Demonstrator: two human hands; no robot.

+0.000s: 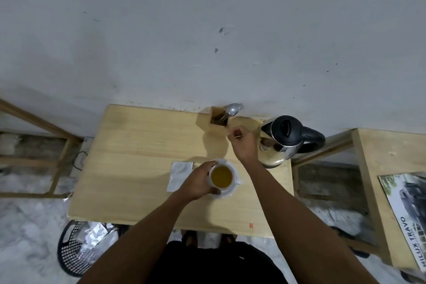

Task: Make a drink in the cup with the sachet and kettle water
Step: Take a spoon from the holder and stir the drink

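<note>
cup (221, 176) full of yellowish drink sits on its saucer (227, 193) mid-table, left hand (198, 181) wrapped round its side, silver sachet (179, 175) just beside. Further back the right hand (243, 143) pinches something tiny by the cutlery holder (215, 120), kettle (284, 139) next to it

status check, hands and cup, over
Left hand steadying white cup, amber drink inside. Right hand raised near wooden cutlery holder, pinching something small. Kettle close beside right wrist.

White cup (232, 174) holds amber liquid; silver sachet (179, 175); pale wooden table (143, 145); steel-and-black kettle (287, 138).
</note>
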